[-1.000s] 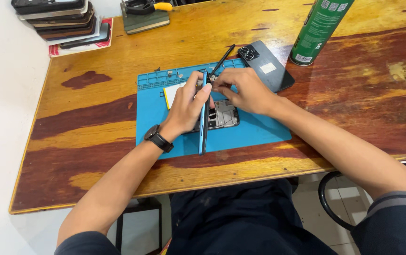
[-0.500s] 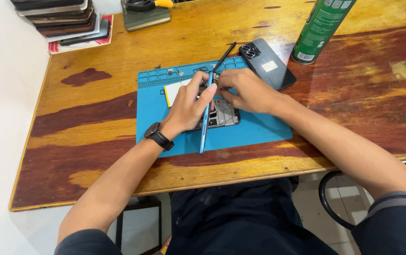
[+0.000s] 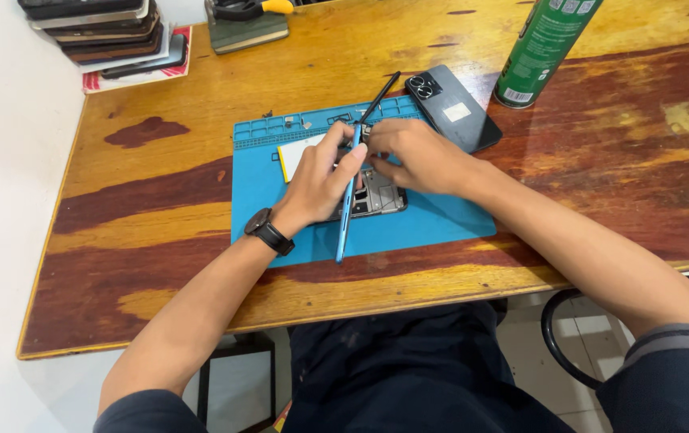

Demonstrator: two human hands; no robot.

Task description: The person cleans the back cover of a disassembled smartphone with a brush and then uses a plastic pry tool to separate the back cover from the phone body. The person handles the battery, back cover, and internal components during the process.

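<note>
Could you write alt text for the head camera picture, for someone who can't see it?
Two hands, left hand and right hand, work on an opened phone lying on a blue mat on a wooden table; a green spray can stands nearby.

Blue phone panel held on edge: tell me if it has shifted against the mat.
No. The blue panel stands on edge over the mat's near border, as before.

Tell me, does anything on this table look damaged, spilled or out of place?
Nothing is spilled. The opened phone lies on the blue mat with its insides bare; the left hand tilts its blue panel up on edge. The table varnish is worn into pale patches. The black phone lies half off the mat.
</note>
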